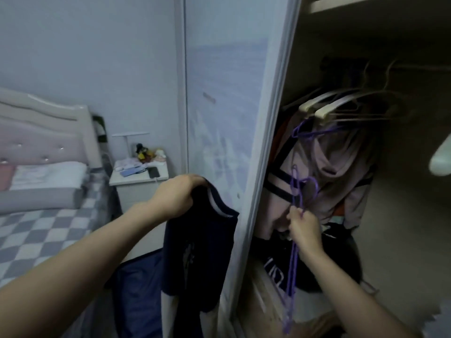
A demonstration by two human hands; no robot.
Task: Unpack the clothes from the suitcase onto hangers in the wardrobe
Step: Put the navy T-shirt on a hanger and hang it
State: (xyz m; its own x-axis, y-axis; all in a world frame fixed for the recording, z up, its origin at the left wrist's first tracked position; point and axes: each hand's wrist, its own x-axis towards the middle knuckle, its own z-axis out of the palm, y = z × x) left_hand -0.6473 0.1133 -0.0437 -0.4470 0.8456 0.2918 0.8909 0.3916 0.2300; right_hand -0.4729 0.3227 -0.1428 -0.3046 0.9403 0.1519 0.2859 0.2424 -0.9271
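Our left hand (pixel 178 198) holds up a soft dark navy knit top with a white-striped neckline (pixel 202 247), fingers curled tightly over its shoulder so the cloth hangs limp in front of the pale sliding wardrobe door (pixel 227 118). Our right hand (pixel 303 231) reaches into the open wardrobe (pixel 402 215), its fingers pinched closed around thin purple plastic hangers (pixel 294 267), which dangle below the hand and hook up above it. Behind them hangs a mauve hooded sweatshirt with dark stripes (pixel 336 172) on chunky cream hangers (pixel 324 106). A quilted checked bed (pixel 44 230) and a white bedside worktop (pixel 139 178) stand to the left.
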